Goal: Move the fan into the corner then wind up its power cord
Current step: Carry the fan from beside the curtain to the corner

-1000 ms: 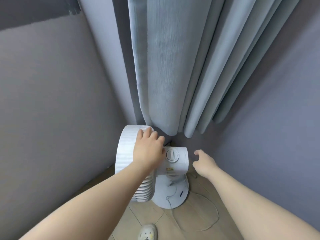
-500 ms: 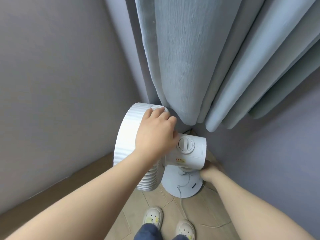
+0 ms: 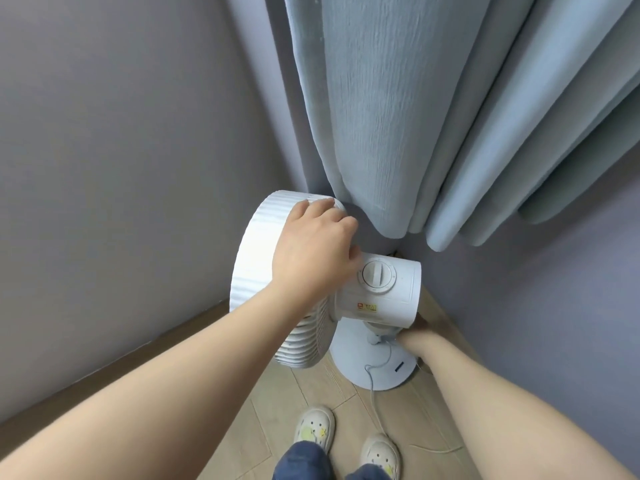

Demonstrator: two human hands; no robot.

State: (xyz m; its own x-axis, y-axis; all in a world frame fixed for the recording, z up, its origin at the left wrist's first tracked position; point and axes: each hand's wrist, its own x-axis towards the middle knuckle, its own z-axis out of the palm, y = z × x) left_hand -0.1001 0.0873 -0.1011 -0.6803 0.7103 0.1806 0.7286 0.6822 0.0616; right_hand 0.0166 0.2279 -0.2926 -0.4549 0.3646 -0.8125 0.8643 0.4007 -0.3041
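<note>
- Fan (image 3: 381, 292): white plastic pedestal unit with a ribbed round head, a barrel motor housing with a dial, and a flat round base (image 3: 367, 365). It stands upright in the corner where the grey walls (image 3: 121, 168) meet. The head is just beside the pale blue pleated curtain (image 3: 381, 116); can't tell if they touch.
- left hand (image 3: 311, 251) lies over the top rear of the ribbed head, fingers curled over the rim, holding it.
- right hand (image 3: 424, 325) reaches under the motor housing toward the neck. Fingers are hidden, so I cannot tell whether it grips anything.
- Thin white power cord (image 3: 372, 382) leaves the neck, crosses the base and trails loose over the light wood-plank floor (image 3: 311, 386) near the person's cream clogs (image 3: 313, 429). Not wound yet.
- Handling, my read: light hollow plastic, top-heavy, and the base will slide on smooth planks. The ribbed grille likely flexes, so don't lever on it. Better hold is the neck under the housing, with the other hand steadying the head.
- Cord looks limp and thin. Take it near the neck exit and loop from there, no tugging.
- Placement looks about done; winding is what's left.
</note>
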